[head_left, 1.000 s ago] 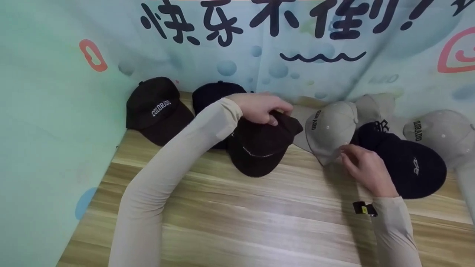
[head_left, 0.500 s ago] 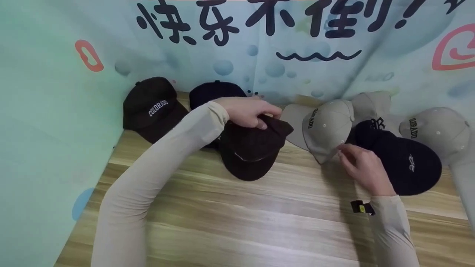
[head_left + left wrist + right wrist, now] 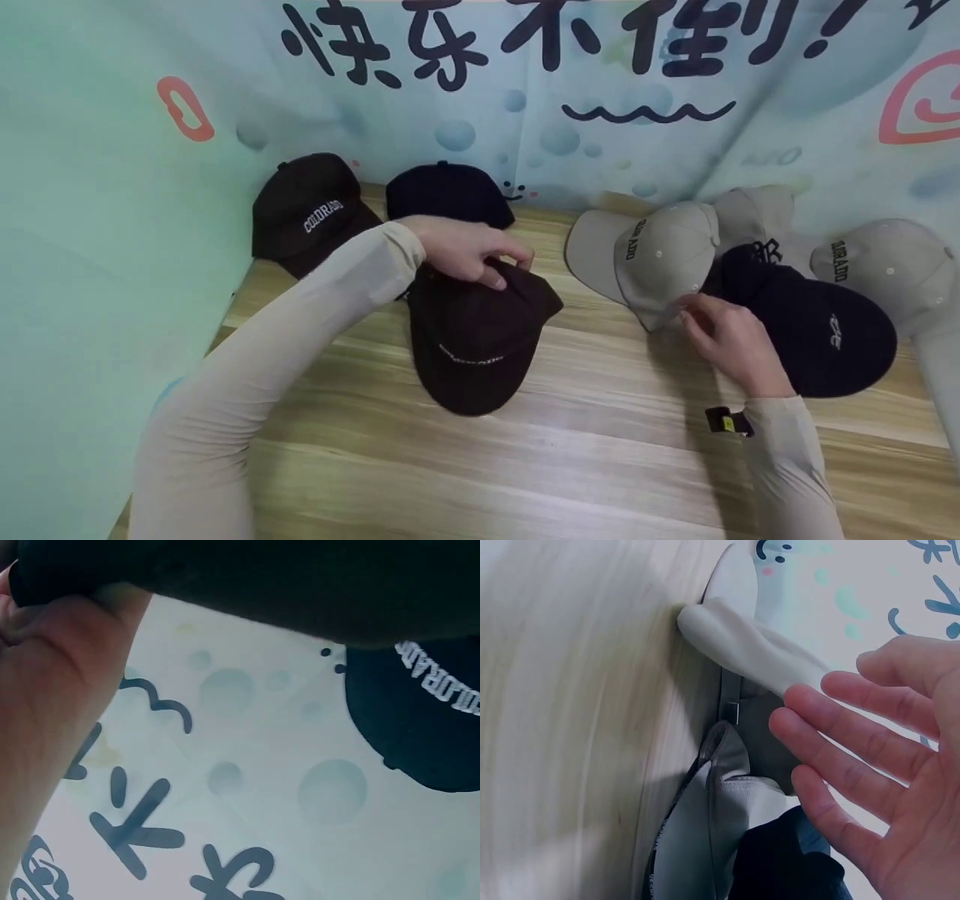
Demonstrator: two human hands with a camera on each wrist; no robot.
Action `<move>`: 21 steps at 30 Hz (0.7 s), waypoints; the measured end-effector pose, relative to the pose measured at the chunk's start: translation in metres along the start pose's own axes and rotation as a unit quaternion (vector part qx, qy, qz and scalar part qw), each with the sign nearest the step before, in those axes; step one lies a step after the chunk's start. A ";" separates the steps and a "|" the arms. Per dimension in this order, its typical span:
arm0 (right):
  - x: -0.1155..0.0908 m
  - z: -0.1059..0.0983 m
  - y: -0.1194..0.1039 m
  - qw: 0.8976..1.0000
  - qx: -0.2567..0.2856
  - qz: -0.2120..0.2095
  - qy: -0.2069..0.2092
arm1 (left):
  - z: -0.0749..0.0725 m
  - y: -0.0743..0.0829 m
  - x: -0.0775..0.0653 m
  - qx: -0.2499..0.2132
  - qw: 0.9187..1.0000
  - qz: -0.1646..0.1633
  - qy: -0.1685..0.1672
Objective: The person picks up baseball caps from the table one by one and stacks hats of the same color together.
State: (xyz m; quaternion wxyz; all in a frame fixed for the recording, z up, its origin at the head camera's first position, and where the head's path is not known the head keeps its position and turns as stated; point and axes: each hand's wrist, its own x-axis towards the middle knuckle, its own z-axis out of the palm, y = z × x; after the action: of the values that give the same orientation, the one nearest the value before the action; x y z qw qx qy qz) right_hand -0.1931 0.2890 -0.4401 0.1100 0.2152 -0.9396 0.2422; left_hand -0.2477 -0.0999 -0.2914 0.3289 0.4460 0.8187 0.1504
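My left hand (image 3: 465,247) pinches the crown of a dark brown baseball cap (image 3: 480,330), whose brim points toward me. In the left wrist view this cap's dark edge (image 3: 300,585) covers the top, above the heel of my hand (image 3: 67,675). My right hand (image 3: 735,337) hovers at the lower edge of a beige lettered cap (image 3: 667,251). In the right wrist view its fingers are spread loosely, with nothing between them, beside the beige cap's back strap and buckle (image 3: 733,712).
A brown COLORADO cap (image 3: 304,202) and a navy cap (image 3: 450,195) stand at the back left. To the right lie a navy cap (image 3: 817,337), a beige cap (image 3: 885,262) and another beige one (image 3: 757,214). A printed backdrop (image 3: 450,112) rises behind the wooden tabletop (image 3: 585,435).
My left hand has drawn the brown cap leftward and toward me, away from the beige cap, uncovering more of the navy cap behind. The right hand has stayed nearly still.
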 end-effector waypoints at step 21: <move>0.014 0.008 -0.019 1.000 -0.006 -0.019 -0.014 | 0.033 -0.054 -0.002 0.007 0.993 -0.093 0.066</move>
State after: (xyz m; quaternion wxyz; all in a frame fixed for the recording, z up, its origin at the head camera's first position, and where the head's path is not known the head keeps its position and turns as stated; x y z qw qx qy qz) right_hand -0.1976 0.2649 -0.4352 0.1031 0.2358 -0.9381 0.2316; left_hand -0.2586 -0.1331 -0.3436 0.2837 0.3594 0.8774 0.1430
